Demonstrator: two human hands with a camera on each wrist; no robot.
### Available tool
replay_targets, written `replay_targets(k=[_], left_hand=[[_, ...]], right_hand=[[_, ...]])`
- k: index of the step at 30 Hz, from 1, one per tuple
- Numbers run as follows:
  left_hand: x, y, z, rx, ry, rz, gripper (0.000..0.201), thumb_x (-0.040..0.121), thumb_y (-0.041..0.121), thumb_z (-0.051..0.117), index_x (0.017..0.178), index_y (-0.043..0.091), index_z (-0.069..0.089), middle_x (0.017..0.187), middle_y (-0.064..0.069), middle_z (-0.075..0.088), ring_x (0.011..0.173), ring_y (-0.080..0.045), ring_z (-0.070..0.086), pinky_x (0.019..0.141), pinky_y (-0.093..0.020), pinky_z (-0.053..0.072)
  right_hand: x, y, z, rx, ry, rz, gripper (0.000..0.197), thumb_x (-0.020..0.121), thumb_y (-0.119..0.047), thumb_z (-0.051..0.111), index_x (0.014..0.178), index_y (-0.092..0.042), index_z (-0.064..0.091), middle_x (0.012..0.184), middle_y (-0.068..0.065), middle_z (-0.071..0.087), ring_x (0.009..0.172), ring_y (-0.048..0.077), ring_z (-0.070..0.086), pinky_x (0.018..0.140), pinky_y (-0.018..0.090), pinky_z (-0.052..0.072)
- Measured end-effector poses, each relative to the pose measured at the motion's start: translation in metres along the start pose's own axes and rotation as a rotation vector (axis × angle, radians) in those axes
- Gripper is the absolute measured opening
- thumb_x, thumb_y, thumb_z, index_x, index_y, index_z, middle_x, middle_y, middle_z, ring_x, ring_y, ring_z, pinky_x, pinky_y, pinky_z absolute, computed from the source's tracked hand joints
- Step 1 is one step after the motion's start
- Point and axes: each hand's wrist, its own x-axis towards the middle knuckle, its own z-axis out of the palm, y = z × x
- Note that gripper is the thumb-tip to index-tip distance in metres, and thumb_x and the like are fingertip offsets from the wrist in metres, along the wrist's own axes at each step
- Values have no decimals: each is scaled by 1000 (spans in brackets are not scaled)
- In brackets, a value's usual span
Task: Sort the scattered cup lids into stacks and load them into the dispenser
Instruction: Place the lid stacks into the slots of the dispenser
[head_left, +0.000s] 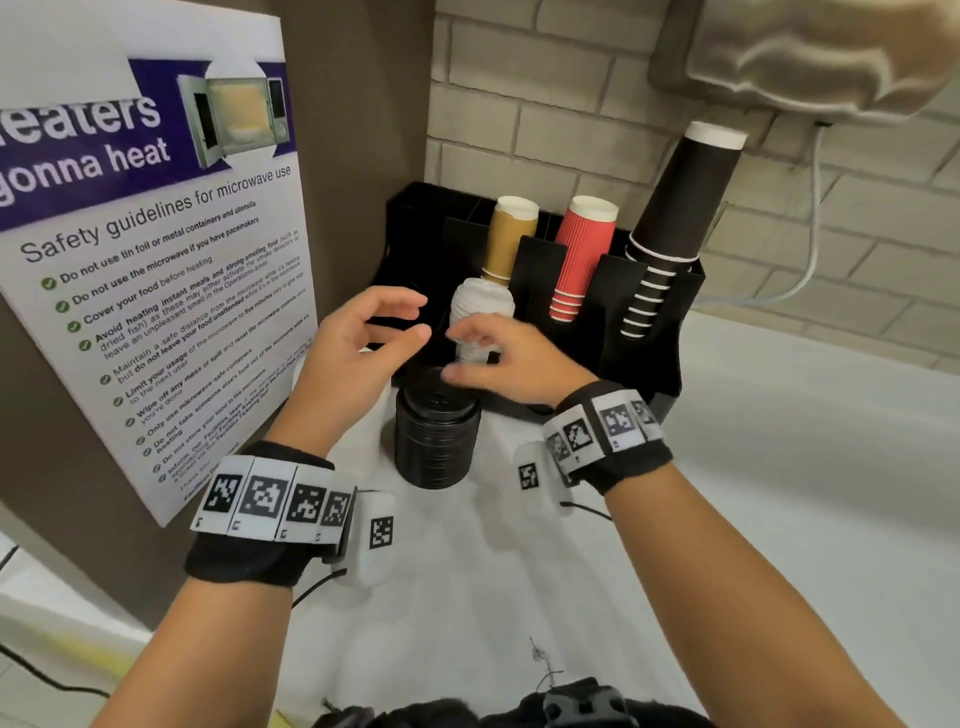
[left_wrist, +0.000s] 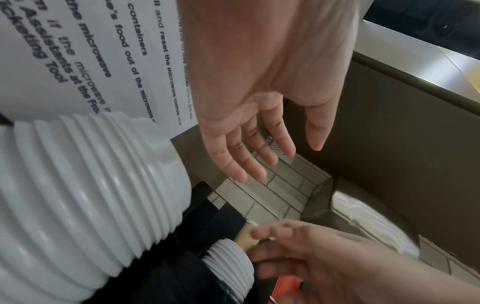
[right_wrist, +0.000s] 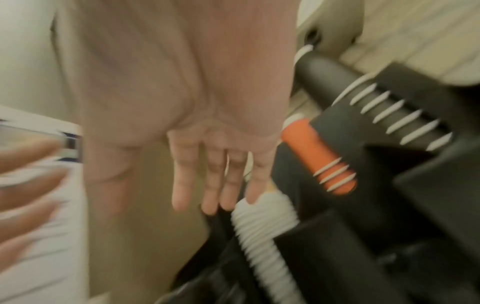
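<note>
On the left hangs a glossy microwave safety poster (head_left: 156, 249). Just right of it the left hand (head_left: 358, 353) hovers with its fingers (left_wrist: 249, 162) spread apart and relaxed, holding nothing. Below it on the white bench (head_left: 779, 493) stands a stack of black cup lids (head_left: 435, 431), ridged at the rims and nested tight. Behind, a stack of white cup lids (head_left: 480, 312) leans in a front slot of the black plastic dispenser (head_left: 649, 364). The right hand (head_left: 514, 364) is at that white stack, fingers (right_wrist: 213, 185) straight and slightly parted; one fingertip seems to touch the stack's top, though blur makes that uncertain. Further right stand tan cups (head_left: 511, 234), red ribbed cups (head_left: 582, 254) and black cups (head_left: 670, 228).

The lids look like thin, light, smooth plastic: a stack likely flexes and shears apart, so it is best gripped around the sides with both hands, top and bottom steadied.
</note>
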Motion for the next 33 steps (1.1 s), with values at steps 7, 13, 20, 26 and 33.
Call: replay_targets(k=[7, 13, 20, 26, 33], left_hand=[[-6, -5, -7, -19, 2, -2, 24, 90, 16, 66, 103, 36, 65, 98, 9, 66, 93, -23, 66, 82, -27, 49], [-11, -5, -9, -34, 8, -22, 25, 90, 14, 66, 103, 36, 65, 101, 8, 67, 94, -22, 66, 84, -29, 50], [-16, -8, 1, -8, -27, -53, 70, 73, 29, 81, 130, 48, 45, 139, 15, 47, 123, -4, 50, 97, -25, 46], [-18, -8, 22, -203, -237, -59, 102, 56, 33, 92, 137, 58, 34, 151, 11, 36, 133, -19, 46, 102, -36, 46], [-21, -4, 30, -241, -341, -23, 90, 62, 16, 85, 137, 43, 45, 140, 5, 47, 120, -17, 59, 86, -35, 57]], right_hand=[[3, 0, 41, -141, -317, 169, 97, 69, -46, 81, 146, -35, 22, 137, 11, 39, 124, 27, 40, 98, 35, 42], [6, 2, 45, -93, -254, 146, 91, 70, -40, 81, 143, -30, 28, 132, 9, 47, 119, 27, 48, 97, 36, 46], [-15, -9, 13, 394, 65, 48, 76, 74, -33, 80, 137, -36, 39, 126, 0, 55, 114, 19, 56, 97, 34, 48], [-45, -21, 12, 872, 68, 12, 62, 82, -18, 68, 137, -29, 41, 116, -4, 64, 114, 26, 60, 100, 44, 48], [-72, -8, -2, 943, 29, 77, 56, 85, -15, 62, 136, -27, 44, 117, 18, 59, 108, 28, 62, 83, 34, 53]])
